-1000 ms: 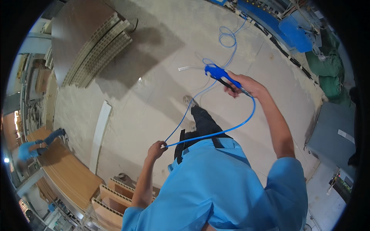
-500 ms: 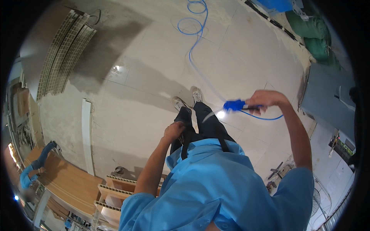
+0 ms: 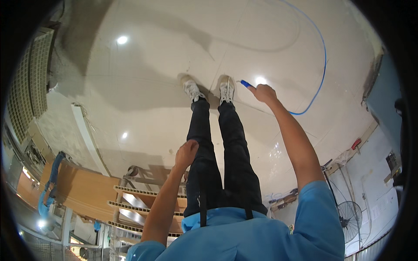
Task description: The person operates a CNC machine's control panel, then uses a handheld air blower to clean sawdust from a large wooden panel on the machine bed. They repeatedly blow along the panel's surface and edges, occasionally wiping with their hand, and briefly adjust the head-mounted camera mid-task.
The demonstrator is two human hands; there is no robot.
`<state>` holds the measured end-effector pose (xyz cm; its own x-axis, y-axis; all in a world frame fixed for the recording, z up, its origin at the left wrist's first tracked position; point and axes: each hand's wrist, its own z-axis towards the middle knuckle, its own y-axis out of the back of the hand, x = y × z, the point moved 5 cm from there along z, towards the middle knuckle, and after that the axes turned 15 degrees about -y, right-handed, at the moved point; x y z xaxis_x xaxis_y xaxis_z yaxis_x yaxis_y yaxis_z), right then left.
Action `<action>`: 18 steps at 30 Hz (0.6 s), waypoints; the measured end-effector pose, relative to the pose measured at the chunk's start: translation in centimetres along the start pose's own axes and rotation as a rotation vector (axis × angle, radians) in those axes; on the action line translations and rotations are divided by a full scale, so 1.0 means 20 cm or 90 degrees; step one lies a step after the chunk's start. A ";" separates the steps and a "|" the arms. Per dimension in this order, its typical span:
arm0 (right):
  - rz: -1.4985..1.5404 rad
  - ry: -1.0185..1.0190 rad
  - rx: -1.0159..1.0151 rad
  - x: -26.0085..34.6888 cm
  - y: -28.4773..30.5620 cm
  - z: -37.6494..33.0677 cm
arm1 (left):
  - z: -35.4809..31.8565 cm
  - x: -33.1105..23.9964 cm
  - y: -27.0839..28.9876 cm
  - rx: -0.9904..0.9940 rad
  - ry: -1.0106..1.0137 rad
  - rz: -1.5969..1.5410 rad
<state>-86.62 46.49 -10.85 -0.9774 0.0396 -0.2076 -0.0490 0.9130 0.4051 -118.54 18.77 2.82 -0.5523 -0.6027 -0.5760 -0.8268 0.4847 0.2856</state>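
Observation:
My right hand (image 3: 264, 93) is stretched out ahead of my legs, closed around a blue air blow gun (image 3: 246, 84). Its thin nozzle points left, toward my right shoe (image 3: 227, 89). Most of the grip is hidden in my fingers. A thin blue hose (image 3: 325, 65) comes out behind my right forearm and curves up over the floor. My left hand (image 3: 187, 153) hangs by my left knee against the dark trousers (image 3: 203, 139), its fingers curled together with nothing visible in them.
Ribbed-edge panels (image 3: 32, 71) stand at the far left. A long white strip (image 3: 89, 137) lies on the floor. Behind it is a wood-coloured board (image 3: 87, 185), with another person (image 3: 45, 202) beside it. Stacked hollow-edged boards (image 3: 130, 204) are near my left arm; a fan (image 3: 348, 219) stands lower right.
My right hand has swung the blow gun inward and forward, near my right shoe. The bunched, blurred blue hose now spreads in a wide curve. My left hand has shifted slightly left and down.

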 end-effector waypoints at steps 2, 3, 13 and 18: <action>0.075 0.030 0.125 0.03 -0.14 0.19 | 0.18 0.00 -0.11 -0.038 -0.019 -0.025; 0.141 0.061 0.231 0.06 -0.20 0.24 | 0.26 0.01 -0.17 -0.046 -0.019 -0.038; 0.251 0.070 0.073 0.11 -0.42 0.56 | 1.02 0.18 -0.78 0.117 0.074 0.034; 0.174 0.019 -0.441 -0.13 -0.54 0.67 | 1.32 0.26 -0.99 0.041 0.131 0.003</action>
<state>-80.79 41.92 -26.55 -0.9779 0.2090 0.0018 0.0887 0.4069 0.9091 -102.18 22.75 -26.01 -0.5723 -0.7132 -0.4047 -0.8189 0.5235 0.2355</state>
